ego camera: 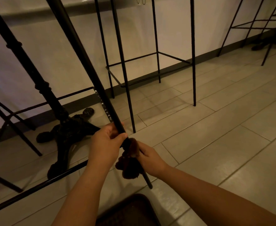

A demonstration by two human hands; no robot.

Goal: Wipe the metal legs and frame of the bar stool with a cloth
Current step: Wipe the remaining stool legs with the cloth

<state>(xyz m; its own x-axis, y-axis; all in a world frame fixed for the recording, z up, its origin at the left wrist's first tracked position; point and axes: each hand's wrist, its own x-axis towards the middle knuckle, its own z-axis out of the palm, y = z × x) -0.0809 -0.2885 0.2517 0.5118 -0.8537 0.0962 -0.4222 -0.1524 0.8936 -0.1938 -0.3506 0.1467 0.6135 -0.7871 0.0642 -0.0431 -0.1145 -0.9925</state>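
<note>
— What do we see at the left?
— An ornate table base (65, 126) on the tiled floor (215, 128). Our left hand (106, 144) is closed around the slanted stool leg (91, 79).
— And further right?
— Just below it, our right hand (150, 158) clasps the dark cloth (130, 165) wrapped on that leg. Another stool (155, 51) stands by the wall.

Dim room; grey tiled floor (215, 128), pale wall (52, 54), dark skirting (150, 75)

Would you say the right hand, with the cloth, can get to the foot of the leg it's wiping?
Probably yes: the right hand holds the cloth just above the leg's foot, with nothing between.
</note>
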